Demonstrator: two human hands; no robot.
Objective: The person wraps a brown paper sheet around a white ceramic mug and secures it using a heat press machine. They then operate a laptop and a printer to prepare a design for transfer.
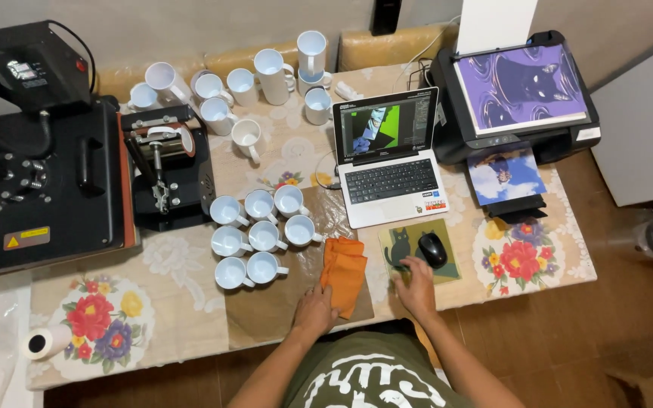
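Observation:
My left hand [314,310] rests flat on the table with its fingers touching the near edge of a folded orange cloth [343,273]. Over on the green mouse pad with a cat picture [409,243], my right hand [416,283] lies with fingers spread, just short of a black mouse [432,248]. Neither hand holds anything. A small open laptop [389,167] stands beyond the pad. Several white mugs [259,236] cluster left of the cloth on brown paper [281,302].
A big black heat press [35,166] and a mug press [166,168] fill the left side. More white mugs [255,83] stand at the back. A printer [519,98] with a purple print sits at right. A tape roll [45,341] lies near left.

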